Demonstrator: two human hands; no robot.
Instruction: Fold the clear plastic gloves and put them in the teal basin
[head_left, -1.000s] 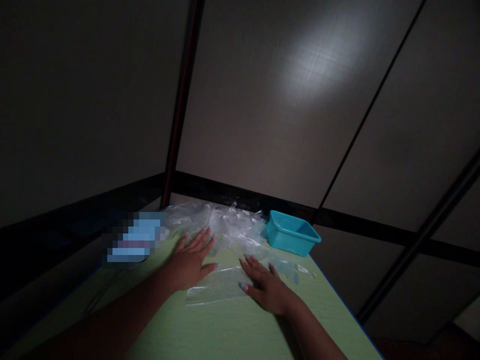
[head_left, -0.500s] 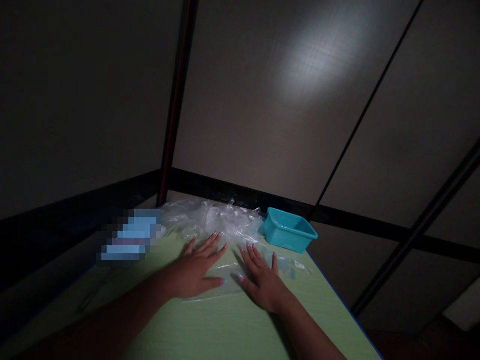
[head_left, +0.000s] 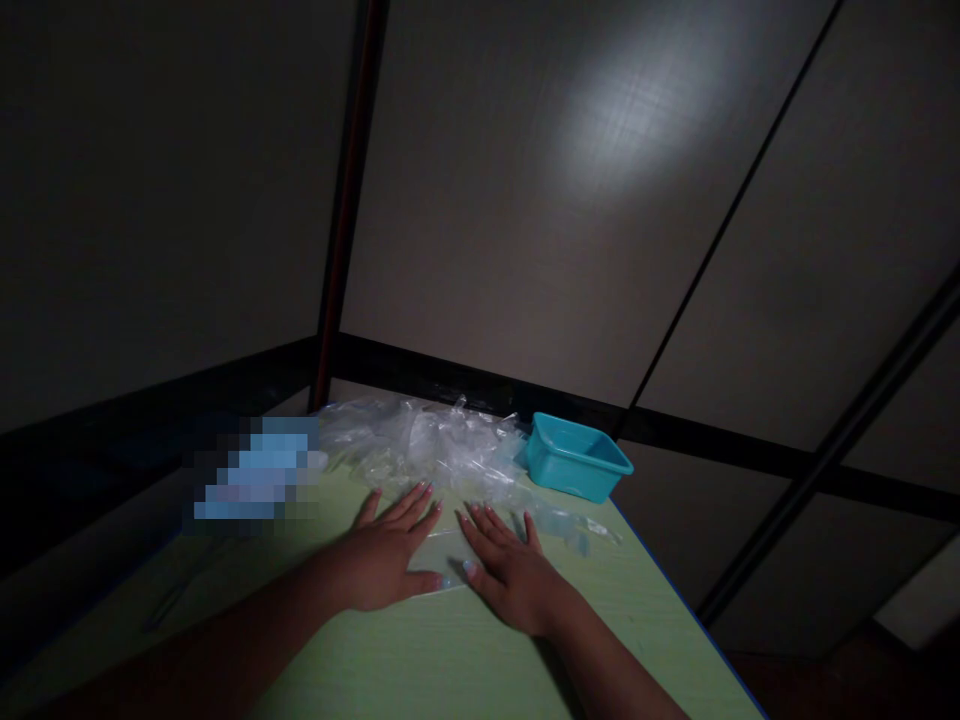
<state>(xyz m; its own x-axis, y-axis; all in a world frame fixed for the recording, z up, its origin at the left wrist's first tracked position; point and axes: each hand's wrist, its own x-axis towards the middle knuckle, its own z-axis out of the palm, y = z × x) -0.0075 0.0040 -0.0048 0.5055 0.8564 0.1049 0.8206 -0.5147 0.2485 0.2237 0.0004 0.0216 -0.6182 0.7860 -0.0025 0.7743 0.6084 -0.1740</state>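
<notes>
My left hand (head_left: 382,560) lies with spread fingers on a flat clear plastic sheet (head_left: 444,550) on the green table (head_left: 390,660). Close to its right, my right hand (head_left: 517,575) rests palm down with its fingers apart, over the sheet's other end. The two thumbs point toward each other with a small gap between them. Beyond my fingertips spreads a crumpled heap of clear plastic (head_left: 457,440). A strip of the same kind of plastic (head_left: 574,523) reaches out to the right of my right hand.
A turquoise basket (head_left: 574,470) stands at the table's back right corner. On the left is a blurred-out blue object (head_left: 262,470), with a thin dark item (head_left: 176,595) in front of it. Dark panels (head_left: 487,250) rise behind the table.
Both hands have slid slightly back toward me on the sheet, and my right hand has also shifted a little left, closer to my left hand.
</notes>
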